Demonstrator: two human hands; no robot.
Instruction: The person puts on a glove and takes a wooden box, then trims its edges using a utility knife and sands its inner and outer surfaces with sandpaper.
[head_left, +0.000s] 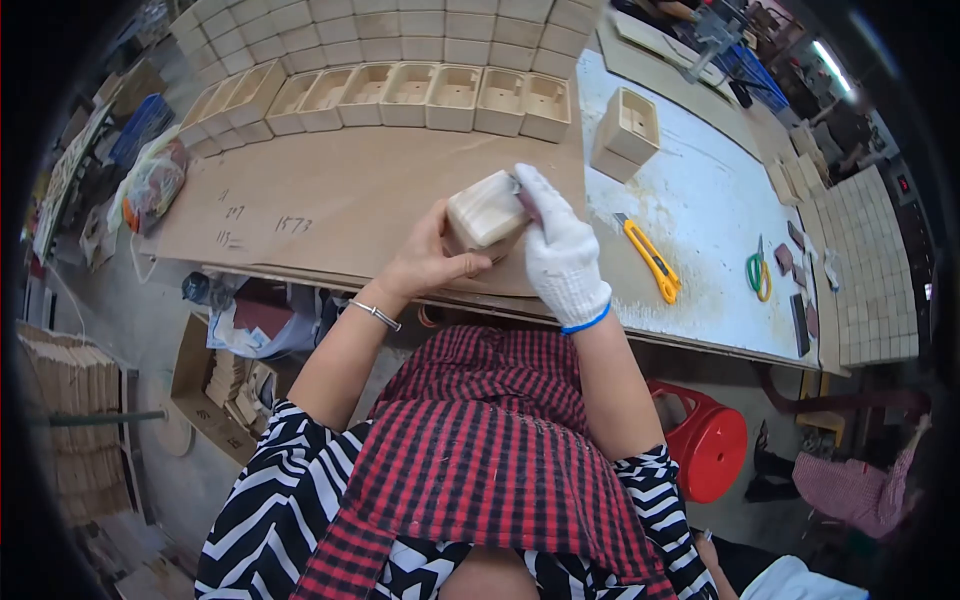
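Observation:
A small pale wooden box (pixel 486 214) is tilted above the near edge of the cardboard-covered bench, its closed side towards me. My bare left hand (pixel 428 256) grips it from the left, with the thumb along its lower side. On my right hand (pixel 566 255) is a white knitted glove with a blue cuff. Its fingers are closed on a dark reddish piece of sandpaper (pixel 528 204), pressed against the box's right side. The glove partly hides the sandpaper.
A row of open wooden boxes (pixel 408 92) lines the back, before stacked boxes. Two stacked boxes (pixel 628 128) stand right. A yellow utility knife (pixel 650 260), green-handled scissors (pixel 758 272) and a dark block (pixel 800 325) lie on the white surface. A red stool (pixel 712 450) stands below.

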